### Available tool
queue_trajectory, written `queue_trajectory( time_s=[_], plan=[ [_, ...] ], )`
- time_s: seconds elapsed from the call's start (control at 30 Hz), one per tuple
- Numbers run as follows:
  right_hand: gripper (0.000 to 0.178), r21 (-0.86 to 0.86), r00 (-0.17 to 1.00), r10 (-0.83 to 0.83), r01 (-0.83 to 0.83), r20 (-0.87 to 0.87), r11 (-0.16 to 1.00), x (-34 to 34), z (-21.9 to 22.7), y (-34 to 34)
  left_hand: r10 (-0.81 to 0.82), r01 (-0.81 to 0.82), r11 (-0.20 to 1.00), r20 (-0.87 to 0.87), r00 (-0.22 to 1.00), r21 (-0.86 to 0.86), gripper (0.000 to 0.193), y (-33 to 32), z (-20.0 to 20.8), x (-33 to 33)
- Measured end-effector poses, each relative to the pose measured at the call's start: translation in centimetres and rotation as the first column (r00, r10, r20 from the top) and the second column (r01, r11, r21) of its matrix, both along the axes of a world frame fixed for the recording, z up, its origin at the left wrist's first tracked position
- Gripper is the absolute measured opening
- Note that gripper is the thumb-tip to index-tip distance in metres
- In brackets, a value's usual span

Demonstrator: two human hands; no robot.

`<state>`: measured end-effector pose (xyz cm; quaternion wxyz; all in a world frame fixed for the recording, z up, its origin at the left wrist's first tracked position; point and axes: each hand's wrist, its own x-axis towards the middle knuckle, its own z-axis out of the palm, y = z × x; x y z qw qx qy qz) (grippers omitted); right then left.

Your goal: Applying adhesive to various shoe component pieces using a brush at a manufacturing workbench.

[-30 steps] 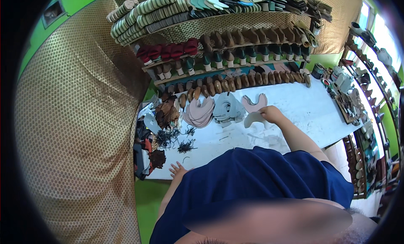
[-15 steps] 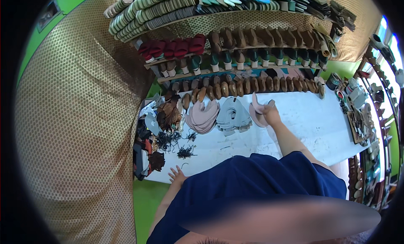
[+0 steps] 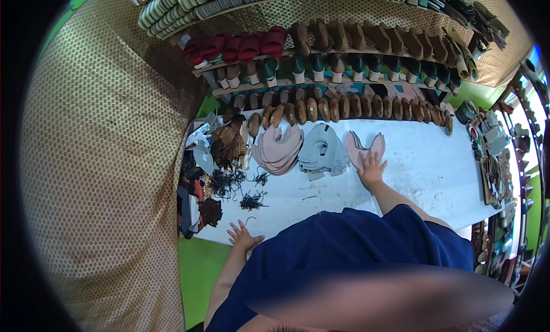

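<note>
My right hand [image 3: 372, 170] lies with spread fingers on the lower edge of a pink U-shaped shoe-upper piece [image 3: 356, 146], which rests flat on the white-covered table with its two ends pointing away from me. Left of it sits a stack of grey shoe-upper pieces [image 3: 322, 160], fanned a little at the bottom. Further left is a stack of pink U-shaped pieces [image 3: 279, 154]. My left hand [image 3: 244, 236] rests at the table's near left edge, fingers apart, holding nothing. Black thread scraps [image 3: 252, 202] lie beyond it.
Brown wooden shoe lasts [image 3: 355, 107] line the back of the table [image 3: 424, 166]. Shelves above hold red slippers [image 3: 249, 46], more lasts and striped stacked pieces [image 3: 189, 11]. Leather scraps [image 3: 228, 143] crowd the left end; a tool rack [image 3: 492, 177] stands at the right.
My right hand has let the lifted pink piece down flat and moved nearer, its fingers now spread on it. My left hand has stayed about where it was. The view has shifted slightly.
</note>
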<state>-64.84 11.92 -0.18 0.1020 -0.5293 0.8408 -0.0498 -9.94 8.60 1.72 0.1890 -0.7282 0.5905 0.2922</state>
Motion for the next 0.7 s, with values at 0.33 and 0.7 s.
queue_trajectory(
  time_s=[0.33, 0.7],
  plan=[
    [0.068, -0.336, 0.935, 0.349, -0.311, 0.06, 0.889, 9.0, 3.9, -12.5, -0.025, 0.025, 1.0, 0.02, 0.999, -0.003, 0.144, 0.0, -0.6, 0.3],
    [0.061, -0.057, 0.64, 0.759, -0.759, 0.116, 0.649, 19.8, 1.7, -23.5, -0.008, 0.007, 1.0, -0.03, 1.0, -0.028, 0.141, 0.6, 0.5, -0.1]
  ],
)
